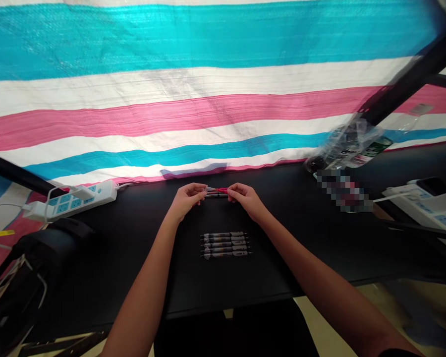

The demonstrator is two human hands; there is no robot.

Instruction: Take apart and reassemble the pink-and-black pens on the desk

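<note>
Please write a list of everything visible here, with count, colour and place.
Row pens: about five, clear and dark, mid-table
Held pens: count unclear, one partly red, between hands
Table: one, black, below
Striped sheet: one, blue-white-pink, behind
Power strips: two, white and blue, left and right
Cables: several, mostly white, beside strips
Plastic bag: one, clear, back right
Pixelated item: one, unclear, right
Poles: several, black, sides
Dark bulky item: one, left
Left hand, right hand: bare, at held pens

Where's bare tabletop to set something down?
Bare tabletop: between left power strip and left forearm; right forearm and pixelated item; pen row and near edge. Crowded: far right, plastic packaging, right power strip; also around left hand, right hand.
</note>
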